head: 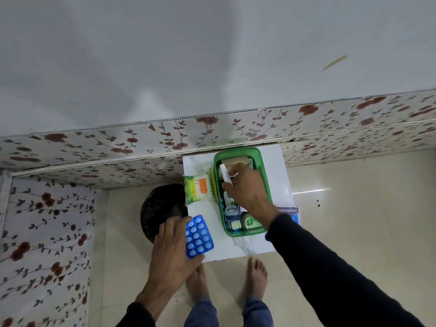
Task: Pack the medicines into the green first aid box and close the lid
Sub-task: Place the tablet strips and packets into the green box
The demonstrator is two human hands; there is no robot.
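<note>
The green first aid box (266, 182) stands open on a small white table (280, 166), with bottles, jars and packets inside. My right hand (247, 187) is over the box, shut on a white tube (225, 173) held just above the contents. At the table's front left corner my left hand (173, 253) grips a blue blister strip of pills (198, 236). A green and orange pack of cotton buds (197, 190) lies on the table left of the box. A blue Hansaplast box (291, 212) shows at the right, partly hidden by my right arm. No lid is visible.
A dark round object (162, 208) sits on the floor left of the table. Floral-papered walls (94, 149) run behind and to the left. My bare feet (257, 277) stand on the pale tiled floor just in front of the table.
</note>
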